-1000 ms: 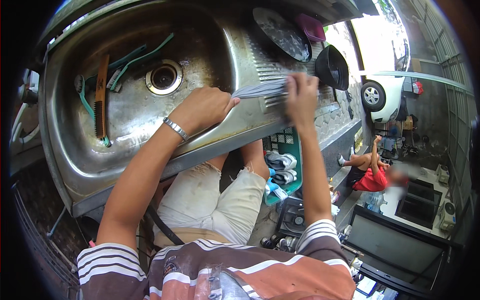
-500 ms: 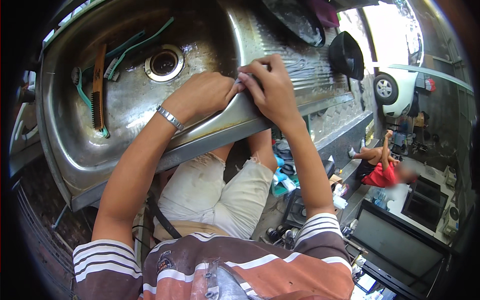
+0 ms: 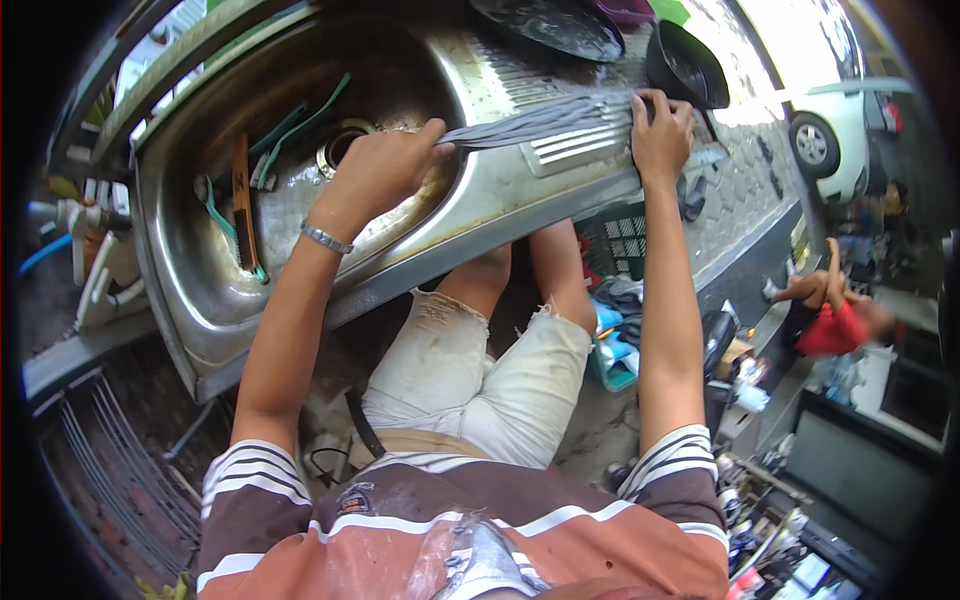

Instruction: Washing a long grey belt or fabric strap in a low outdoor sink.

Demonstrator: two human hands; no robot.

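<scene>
A bundle of thin grey cords (image 3: 530, 125) is stretched low over the ribbed drainboard of a steel sink. My left hand (image 3: 395, 165), with a metal watch band on its wrist, is closed round the bundle's left end above the basin's right rim. At the other end my right hand (image 3: 660, 130) pinches the cords with bent fingers, beside a black bowl (image 3: 687, 65). Whether the strands are one long piece cannot be told. In the basin lie a wooden-handled brush (image 3: 242, 205) and turquoise brushes (image 3: 300, 128) near the drain (image 3: 340, 142), which my left hand partly covers.
A dark wet pan (image 3: 560, 25) rests at the drainboard's back. The sink's front edge (image 3: 500, 228) runs before my legs. Below the drainboard stands a dark green crate (image 3: 625, 235). A person in red (image 3: 835, 325) sits at the right, near a parked white car (image 3: 835, 140).
My hands have come apart: the right hand moved right along the drainboard, the left shifted slightly. The grey cords now show stretched between them. My view has shifted left.
</scene>
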